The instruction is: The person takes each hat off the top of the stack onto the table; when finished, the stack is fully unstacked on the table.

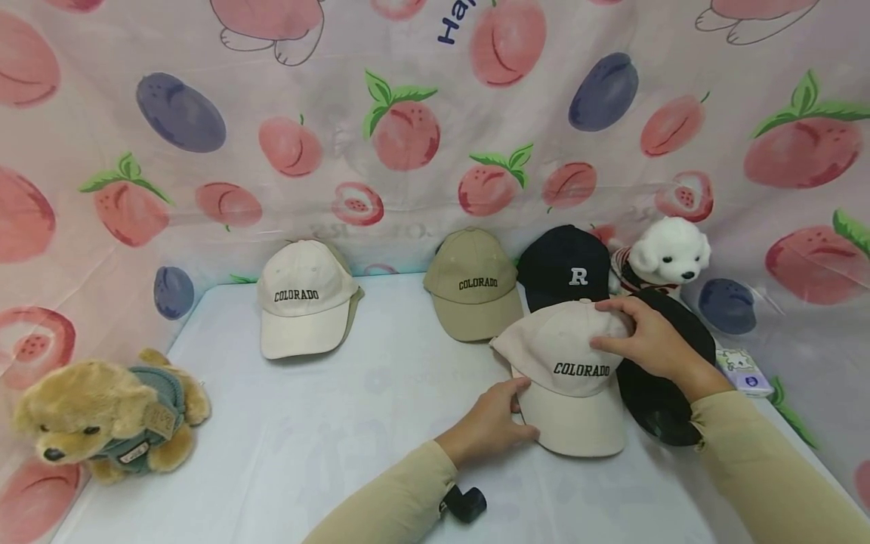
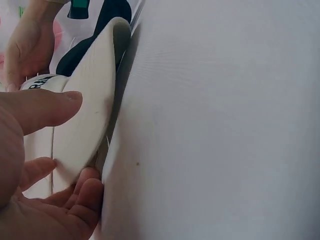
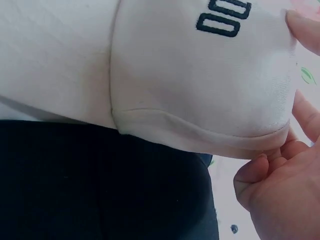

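A cream baseball cap (image 1: 571, 419) with COLORADO lettering on its front sits at the right of the table, its brim facing me. My left hand (image 1: 488, 423) holds its left side where brim meets crown; in the left wrist view the thumb lies over the brim (image 2: 90, 95) and fingers reach under its edge. On the crown's upper right, my right hand (image 1: 649, 340) grips the cap, and the right wrist view has fingers curled at the crown's edge (image 3: 200, 90). A black cap (image 1: 642, 397) lies just right of the cream one, partly hidden by it and my right hand.
Along the back stand another cream COLORADO cap (image 1: 302, 325) with a khaki one behind it, a khaki COLORADO cap (image 1: 476, 306) and a black R cap (image 1: 560, 264). A white plush dog (image 1: 669, 253), a small pack (image 1: 748, 374) and a brown plush dog (image 1: 88, 419) flank them.
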Tool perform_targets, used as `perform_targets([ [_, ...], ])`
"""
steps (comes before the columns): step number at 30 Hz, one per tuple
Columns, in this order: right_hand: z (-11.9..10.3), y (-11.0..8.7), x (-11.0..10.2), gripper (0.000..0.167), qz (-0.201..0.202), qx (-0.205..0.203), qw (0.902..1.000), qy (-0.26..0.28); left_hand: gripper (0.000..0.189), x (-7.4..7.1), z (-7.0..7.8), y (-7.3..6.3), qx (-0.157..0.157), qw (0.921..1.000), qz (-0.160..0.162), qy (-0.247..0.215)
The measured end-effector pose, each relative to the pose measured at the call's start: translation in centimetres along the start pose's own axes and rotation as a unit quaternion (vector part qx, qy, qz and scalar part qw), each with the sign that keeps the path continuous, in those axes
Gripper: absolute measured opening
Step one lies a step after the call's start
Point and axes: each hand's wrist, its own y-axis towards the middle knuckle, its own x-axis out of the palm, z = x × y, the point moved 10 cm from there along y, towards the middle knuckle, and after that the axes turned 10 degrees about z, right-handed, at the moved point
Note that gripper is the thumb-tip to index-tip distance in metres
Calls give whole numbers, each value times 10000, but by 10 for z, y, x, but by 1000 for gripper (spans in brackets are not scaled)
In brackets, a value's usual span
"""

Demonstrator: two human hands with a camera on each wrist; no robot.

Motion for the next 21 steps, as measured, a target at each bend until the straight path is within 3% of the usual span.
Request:
perform_targets([
  [17,-1,3,3,53,146,-297,9994,52,72,-7,1,-2,-123,9997,210,-28],
  [21,0,4,6,54,28,-222,9997,94,71,-6,1,-2,-159,9998,131,-20],
])
